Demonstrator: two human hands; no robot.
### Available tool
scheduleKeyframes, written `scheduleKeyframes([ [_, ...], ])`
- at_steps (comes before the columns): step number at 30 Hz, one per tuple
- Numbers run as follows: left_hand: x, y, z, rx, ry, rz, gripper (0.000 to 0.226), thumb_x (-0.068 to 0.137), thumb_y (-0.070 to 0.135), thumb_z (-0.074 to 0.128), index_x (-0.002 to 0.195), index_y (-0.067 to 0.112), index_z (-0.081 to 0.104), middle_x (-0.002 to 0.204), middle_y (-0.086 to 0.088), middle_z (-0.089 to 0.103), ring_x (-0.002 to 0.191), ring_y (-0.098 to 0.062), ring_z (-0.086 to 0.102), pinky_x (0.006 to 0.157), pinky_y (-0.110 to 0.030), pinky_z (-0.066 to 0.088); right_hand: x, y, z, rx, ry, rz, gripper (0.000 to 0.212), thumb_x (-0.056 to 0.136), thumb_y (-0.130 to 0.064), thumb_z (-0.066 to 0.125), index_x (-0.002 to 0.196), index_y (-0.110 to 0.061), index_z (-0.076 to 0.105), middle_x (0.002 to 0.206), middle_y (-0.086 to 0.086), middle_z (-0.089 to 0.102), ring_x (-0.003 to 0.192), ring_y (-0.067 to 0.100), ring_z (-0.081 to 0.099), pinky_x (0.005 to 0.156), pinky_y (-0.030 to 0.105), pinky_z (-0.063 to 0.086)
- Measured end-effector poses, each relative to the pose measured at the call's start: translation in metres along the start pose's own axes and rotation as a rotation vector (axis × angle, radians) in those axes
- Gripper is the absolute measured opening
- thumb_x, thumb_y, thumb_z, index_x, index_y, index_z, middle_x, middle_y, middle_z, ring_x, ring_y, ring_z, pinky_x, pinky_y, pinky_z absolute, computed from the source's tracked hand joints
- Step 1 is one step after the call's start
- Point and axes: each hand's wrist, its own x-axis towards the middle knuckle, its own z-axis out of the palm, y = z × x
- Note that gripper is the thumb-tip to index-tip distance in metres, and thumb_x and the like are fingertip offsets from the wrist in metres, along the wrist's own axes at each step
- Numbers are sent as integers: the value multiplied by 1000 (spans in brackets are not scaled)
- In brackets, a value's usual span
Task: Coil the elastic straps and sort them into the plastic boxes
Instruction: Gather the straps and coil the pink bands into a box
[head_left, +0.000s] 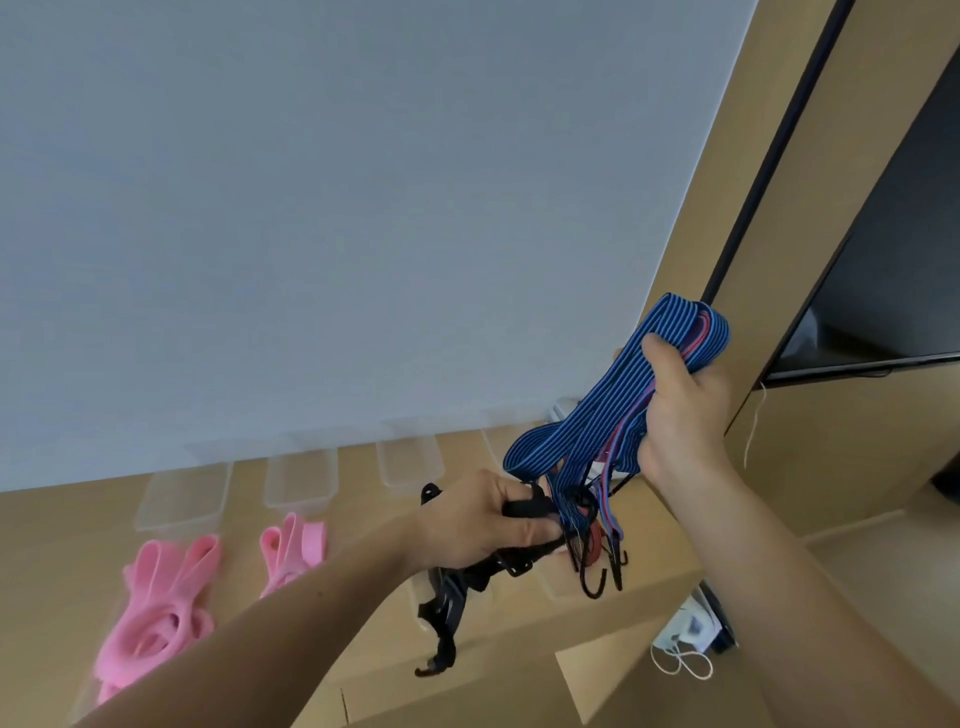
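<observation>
The blue elastic strap (602, 415) is a flat woven band ribbed with pale lengthwise stripes, folded over into a long loop with a red-pink strap (698, 332) tucked inside the fold. It hangs in the air above the wooden tabletop (52, 525), held between both hands. The right hand (680, 410) has its fingers and thumb clenched around the upper part of the bundle, just below the bend. The left hand (483, 519) is closed around the lower ends together with a black strap (452, 597) that trails down beneath the fist. Curved black hooks (597, 582) dangle from the strap ends just right of that hand.

Along the foot of the matte grey wall (311, 208) stand clear plastic boxes (182, 499) — shallow, rectangular, round-cornered — and only the wood beneath shows through the three nearest. In front of them lie two heaps of smooth pink bands (161, 613), loosely looped; whether they sit in boxes of their own cannot be told.

A white face mask (685, 629) with thin ear loops lies lower right, and a dark glossy screen (883, 249) hangs on the wood panelling.
</observation>
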Motion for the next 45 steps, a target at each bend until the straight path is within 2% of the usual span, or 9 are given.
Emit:
scheduleKeyframes([
  [7, -4, 14, 3, 276, -9, 287, 48, 90, 14, 72, 53, 24, 43, 54, -3, 44, 51, -24, 41, 51, -31, 32, -3, 4, 2, 4, 65, -95, 13, 88, -18, 62, 89, -9, 53, 78, 9, 52, 73, 24, 52, 67, 39, 44],
  [11, -6, 13, 9, 450, -32, 480, 41, 90, 12, 70, 56, 6, 47, 58, -5, 45, 56, -24, 43, 53, -32, 35, 1, 3, -3, 33, 134, 9, 16, 91, -14, 61, 80, -14, 49, 62, -6, 52, 57, 12, 54, 60, 31, 45],
  [17, -3, 3, 11, 746, -8, 184, 41, 97, 33, 60, 62, 23, 41, 63, 6, 52, 68, -18, 54, 62, -33, 44, 3, -2, -11, 2, 139, -9, 28, 89, -15, 62, 66, -20, 47, 59, -6, 50, 57, 13, 52, 58, 30, 44],
  [23, 9, 0, 17, 454, 12, -177, 28, 99, 26, 54, 71, 23, 47, 64, 9, 52, 52, -2, 49, 52, -15, 39, 16, 7, -29, -110, 109, -223, 15, 91, -15, 59, 79, -15, 50, 60, -13, 51, 57, 9, 49, 52, 24, 43],
  [29, 44, 3, 24, 106, 71, -216, 17, 94, 20, 62, 91, 5, 68, 70, 4, 63, 65, -9, 57, 64, -21, 45, 44, 34, -43, -82, 68, -186, 11, 89, -19, 60, 92, -11, 53, 67, -10, 55, 63, 13, 53, 58, 30, 45],
  [32, 61, -1, 27, -14, 177, -274, 16, 89, 26, 63, 85, 12, 69, 65, 5, 63, 57, -10, 54, 52, -17, 40, 73, 34, -61, -75, 145, -203, 7, 90, -14, 57, 88, -15, 51, 64, -15, 54, 59, 5, 51, 55, 24, 44],
  [36, 84, -3, 30, -212, 243, -246, 20, 74, 23, 53, 75, 17, 72, 64, -6, 60, 59, -19, 46, 54, -27, 30, 119, 31, -83, 28, 192, -34, 6, 90, -12, 59, 91, -11, 53, 70, -7, 56, 64, 12, 56, 60, 30, 46],
  [40, 104, 3, 36, -238, 176, -229, 19, 69, 24, 54, 67, 16, 71, 61, -2, 59, 56, -10, 50, 54, -19, 39, 147, 38, -87, 130, 147, 238, 18, 89, -19, 64, 75, -15, 55, 50, -12, 57, 44, 7, 59, 43, 21, 46],
  [45, 121, 10, 46, -263, 129, -214, 17, 72, 31, 61, 76, 20, 74, 69, 0, 62, 65, -11, 56, 62, -20, 43, 160, 54, -72, 111, 16, 223, 11, 89, -19, 65, 92, -13, 56, 58, -10, 62, 51, 10, 61, 48, 24, 50],
])
